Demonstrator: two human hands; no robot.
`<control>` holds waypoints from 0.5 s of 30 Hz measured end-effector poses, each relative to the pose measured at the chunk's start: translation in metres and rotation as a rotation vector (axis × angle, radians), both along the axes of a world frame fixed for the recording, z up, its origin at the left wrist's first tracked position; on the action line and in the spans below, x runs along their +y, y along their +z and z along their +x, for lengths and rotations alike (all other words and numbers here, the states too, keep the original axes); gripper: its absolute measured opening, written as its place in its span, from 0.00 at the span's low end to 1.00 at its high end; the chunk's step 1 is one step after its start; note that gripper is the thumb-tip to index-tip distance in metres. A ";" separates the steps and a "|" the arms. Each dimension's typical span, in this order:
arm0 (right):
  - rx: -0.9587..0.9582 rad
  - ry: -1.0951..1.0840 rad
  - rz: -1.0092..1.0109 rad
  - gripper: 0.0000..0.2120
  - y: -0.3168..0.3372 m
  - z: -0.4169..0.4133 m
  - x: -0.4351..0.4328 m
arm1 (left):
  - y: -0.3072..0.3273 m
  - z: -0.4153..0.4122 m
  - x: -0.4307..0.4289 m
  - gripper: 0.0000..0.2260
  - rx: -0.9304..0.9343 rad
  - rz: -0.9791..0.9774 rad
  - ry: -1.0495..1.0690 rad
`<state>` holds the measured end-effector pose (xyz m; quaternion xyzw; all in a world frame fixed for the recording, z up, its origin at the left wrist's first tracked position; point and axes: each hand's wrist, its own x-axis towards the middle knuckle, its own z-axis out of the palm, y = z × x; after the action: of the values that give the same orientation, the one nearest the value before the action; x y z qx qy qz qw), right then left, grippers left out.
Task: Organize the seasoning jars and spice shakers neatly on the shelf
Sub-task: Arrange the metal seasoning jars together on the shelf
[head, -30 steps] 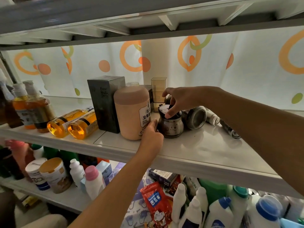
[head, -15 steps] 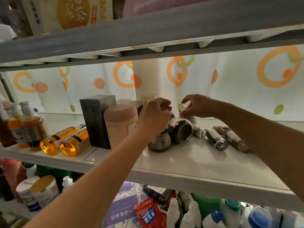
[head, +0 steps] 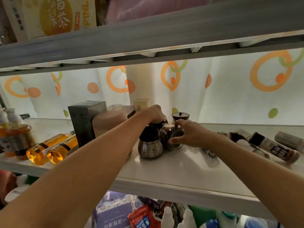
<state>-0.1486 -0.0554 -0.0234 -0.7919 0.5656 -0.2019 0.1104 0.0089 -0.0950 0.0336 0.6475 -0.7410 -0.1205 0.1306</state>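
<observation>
Shelf [head: 181, 171], mid level, white.

Left hand [head: 153, 113]: half a second ago it was bunched above the front jar [head: 150, 146]. It now reaches further back, fingers curled down over the top of a dark rear jar [head: 159, 125], gripping it. That jar is mostly hidden by the hand and by the front jar.

Front jar: upright, dark cap, shiny belly, nearest the shelf edge. No hand is on it now.

Right hand [head: 189, 135]: earlier it was at the back of the shelf. It has now come forward and clamps the tipped jar [head: 176, 135], fingers over the top and thumb under the rim. The tipped jar lies on its side, mouth end toward the camera, touching the front jar's right flank.

Back jar [head: 180, 116]: upright, black knobbed lid, just behind the right hand. It is now uncovered, where the right hand was before.

Shakers [head: 278, 149]: several lying flat to the right, well apart from the jars, same scatter as before.

Left of the jars, unchanged: canister [head: 109, 123], dark box [head: 85, 119], two oil bottles [head: 49, 150] on their sides.

The view sits lower than before and shows more of the upper shelf.
</observation>
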 end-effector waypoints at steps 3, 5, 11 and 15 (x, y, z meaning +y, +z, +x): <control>-0.005 -0.008 -0.046 0.39 -0.003 0.004 0.000 | -0.007 0.000 -0.004 0.07 0.018 0.009 0.018; -0.017 -0.010 -0.054 0.38 -0.004 0.005 -0.001 | -0.009 0.001 -0.005 0.10 0.029 -0.008 0.028; -0.027 -0.051 -0.070 0.33 -0.007 0.013 -0.004 | -0.012 -0.001 -0.003 0.12 0.007 0.001 0.022; -0.038 -0.086 -0.083 0.34 -0.009 0.017 -0.002 | -0.013 -0.005 -0.001 0.10 0.013 -0.045 0.029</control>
<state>-0.1321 -0.0578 -0.0323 -0.7667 0.5881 -0.2449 0.0796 0.0036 -0.0961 0.0205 0.6542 -0.7333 -0.1062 0.1519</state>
